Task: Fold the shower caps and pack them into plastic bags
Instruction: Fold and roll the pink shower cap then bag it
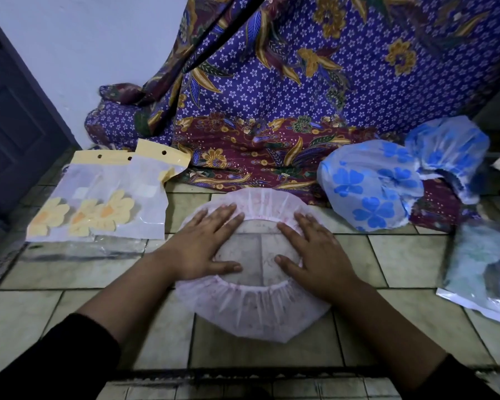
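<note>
Your left hand and your right hand both lie flat, palms down, on the pale pink, translucent plastic shower cap in the middle of the frame. Neither grip is clenched: the fingers are straight and spread, pressing the cap against the greenish tiled floor. Your left fingers reach onto the gathered elastic rim at the cap's upper left, and your right fingers reach onto the rim at its upper right. Both thumbs point inward across the round opening, where the tiles show through. The cap lies spread out in a rough circle with its ruffled band facing up, not yet folded.

At the left of the frame, well apart from the cap, clear plastic bags with yellow header strips lie overlapping on the floor, and yellow flower shapes show through them. At the upper right, a white plastic shower cap printed with blue flowers sits puffed up, with a second blue-flowered cap just behind it. At the right edge a clear bag holding something teal lies flat. A purple and maroon batik cloth hangs across the back and pools on the floor. Black sleeves cover your forearms at the bottom corners.
</note>
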